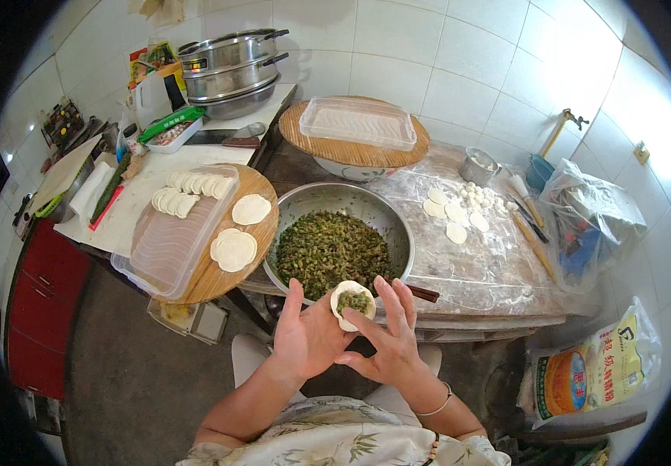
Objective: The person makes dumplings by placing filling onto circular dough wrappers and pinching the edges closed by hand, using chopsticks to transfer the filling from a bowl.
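Note:
A round dumpling wrapper (337,304) with green filling (355,300) in its middle lies on the fingers of my left hand (304,338), whose thumb points up and away from it. My right hand (394,342) has its fingers apart, the index finger reaching over the wrapper's near edge and its thumb below, apart from the wrapper. Just beyond both hands stands a large steel bowl (399,225) of chopped green filling (332,252). Dark chopsticks (426,294) stick out at the bowl's right rim, partly hidden by my right hand.
At left, a round wooden board (262,233) bears flat wrappers (234,249) and a clear plastic tray (157,260) with folded dumplings (184,192). Dough pieces (479,200), a rolling pin (533,247) and a metal cup (478,165) sit on the floured table (460,268) at right.

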Tool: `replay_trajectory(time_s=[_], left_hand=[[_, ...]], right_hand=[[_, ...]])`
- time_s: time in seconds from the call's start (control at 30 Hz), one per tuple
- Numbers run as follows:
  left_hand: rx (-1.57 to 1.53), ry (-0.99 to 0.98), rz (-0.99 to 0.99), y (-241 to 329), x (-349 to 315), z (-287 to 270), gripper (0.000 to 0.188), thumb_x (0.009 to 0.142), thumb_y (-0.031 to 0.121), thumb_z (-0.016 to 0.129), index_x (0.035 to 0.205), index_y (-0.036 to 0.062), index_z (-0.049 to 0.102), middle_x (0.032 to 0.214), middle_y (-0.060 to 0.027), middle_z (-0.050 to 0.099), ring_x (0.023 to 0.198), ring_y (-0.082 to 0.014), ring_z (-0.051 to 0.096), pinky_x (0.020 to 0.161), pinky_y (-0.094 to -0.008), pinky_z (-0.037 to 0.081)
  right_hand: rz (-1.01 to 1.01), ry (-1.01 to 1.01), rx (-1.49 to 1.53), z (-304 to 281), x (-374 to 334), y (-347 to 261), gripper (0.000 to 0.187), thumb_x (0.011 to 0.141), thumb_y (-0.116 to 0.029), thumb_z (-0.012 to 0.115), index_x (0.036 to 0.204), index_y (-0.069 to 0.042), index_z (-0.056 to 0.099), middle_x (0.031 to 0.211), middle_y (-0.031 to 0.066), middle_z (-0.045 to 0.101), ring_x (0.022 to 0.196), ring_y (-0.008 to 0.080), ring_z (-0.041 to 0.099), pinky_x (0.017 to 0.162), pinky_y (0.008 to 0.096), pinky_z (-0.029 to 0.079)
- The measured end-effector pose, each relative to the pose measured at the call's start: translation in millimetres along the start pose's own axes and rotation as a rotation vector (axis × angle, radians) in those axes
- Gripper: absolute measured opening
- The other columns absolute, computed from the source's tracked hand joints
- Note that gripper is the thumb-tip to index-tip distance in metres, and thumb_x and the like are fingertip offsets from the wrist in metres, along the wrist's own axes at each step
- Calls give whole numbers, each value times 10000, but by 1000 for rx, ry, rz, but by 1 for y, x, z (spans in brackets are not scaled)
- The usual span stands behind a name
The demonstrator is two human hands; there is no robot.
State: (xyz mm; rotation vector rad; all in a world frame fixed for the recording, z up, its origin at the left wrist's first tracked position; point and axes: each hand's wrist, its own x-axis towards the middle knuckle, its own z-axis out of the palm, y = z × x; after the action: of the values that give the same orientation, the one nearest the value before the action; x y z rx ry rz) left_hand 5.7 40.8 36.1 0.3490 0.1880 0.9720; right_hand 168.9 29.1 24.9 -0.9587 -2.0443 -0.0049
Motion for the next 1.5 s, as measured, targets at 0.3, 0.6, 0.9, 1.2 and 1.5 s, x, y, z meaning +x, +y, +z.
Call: replay_trajectory(time_s=[0.3, 0.6, 0.9, 1.2, 1.5], left_hand=[[-43, 0, -10, -3, 1, -1, 935, 834, 764, 226, 1392, 17, 299, 1374, -127, 419, 1250, -251, 412, 1056, -389, 293], [-41, -5, -21, -3, 0, -1, 943, 837, 758, 225, 1392, -1, 293, 1390, -142, 406, 1267, -270, 406, 1064, -393, 292], [1, -68, -78, 5, 1, -2, 821, 897, 628, 335, 1384, -31, 290, 1365, -171, 427, 1269, -287, 410, 1087, -385, 276], [635, -108, 29, -7, -13, -8, 584, 898, 71, 567, 1408, 37, 284, 1336, -56, 433, 1203, -127, 439, 1001, -273, 375], [802, -40, 149, -8, -20, 8, 495, 885, 41, 595, 1338, -7, 402, 1212, -83, 535, 1051, -129, 541, 871, -273, 476]], right_hand=[[-2, -15, 29, 2, -5, 1, 502, 698, -511, 710, 1068, -174, 669, 1416, 189, 340, 1283, 406, 296, 1030, 531, 268], [-47, -11, 85, 2, -3, 1, 476, 731, -473, 701, 1085, -157, 662, 1382, 202, 383, 1240, 411, 363, 1022, 521, 289], [391, -67, 431, 0, -15, 13, 861, 727, -104, 760, 1414, -32, 246, 1364, 203, 412, 1252, 319, 423, 1043, 407, 324], [677, -62, 1150, 18, -23, 16, 425, 817, -76, 692, 1196, 16, 523, 1061, 46, 621, 971, 112, 586, 842, 257, 477], [582, 13, 1280, -7, -16, -3, 256, 869, -144, 644, 1059, 24, 606, 983, 81, 630, 822, 134, 598, 712, 249, 484]])
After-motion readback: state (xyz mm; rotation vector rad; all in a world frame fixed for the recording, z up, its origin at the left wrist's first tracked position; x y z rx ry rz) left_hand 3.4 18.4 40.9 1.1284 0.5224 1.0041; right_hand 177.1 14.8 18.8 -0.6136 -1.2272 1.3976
